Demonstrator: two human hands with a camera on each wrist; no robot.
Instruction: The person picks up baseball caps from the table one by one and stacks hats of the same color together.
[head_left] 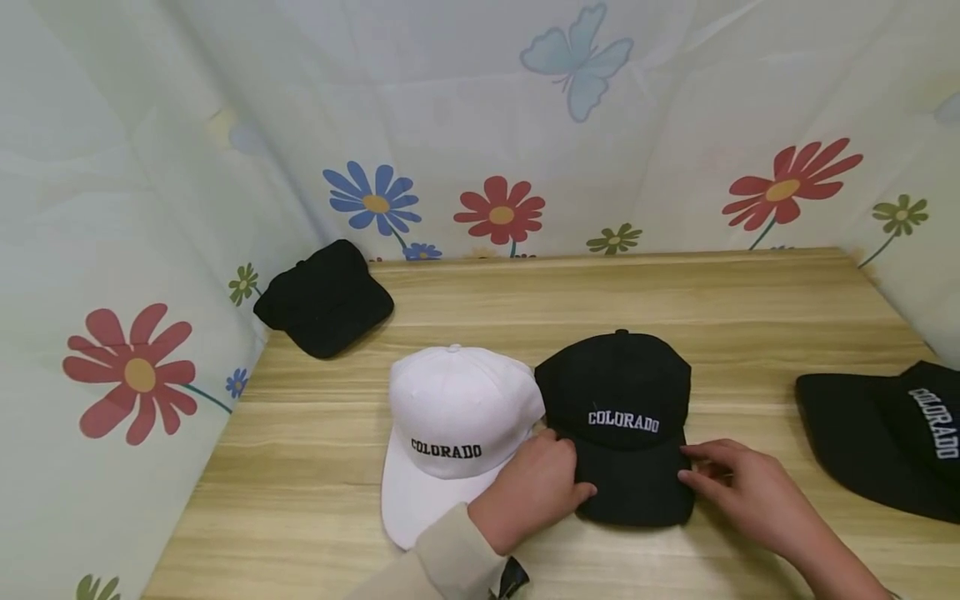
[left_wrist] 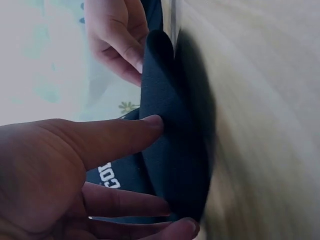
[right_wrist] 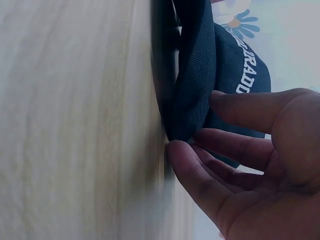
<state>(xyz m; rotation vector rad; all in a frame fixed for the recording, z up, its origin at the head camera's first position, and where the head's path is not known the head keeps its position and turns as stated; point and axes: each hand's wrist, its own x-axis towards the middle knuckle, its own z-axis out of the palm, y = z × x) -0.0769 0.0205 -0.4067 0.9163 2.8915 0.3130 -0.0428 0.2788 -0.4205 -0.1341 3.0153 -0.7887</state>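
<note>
In front of you, a black fabric baseball cap [head_left: 617, 442] with white COLORADO lettering sits crown-up on the wood-grained table [head_left: 750, 308], its curved brim pointing toward you. Shadow makes it hard to tell whether the brim's edges touch the surface.

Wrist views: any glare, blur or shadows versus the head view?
Left wrist: white floral backdrop washed out, pale wooden tabletop blurred; right wrist: tabletop soft and streaky, upper-right backdrop overbright; head: lighting fairly even, white lettering on the central black fabric cap legible, soft shadow beneath the right hand.
</note>
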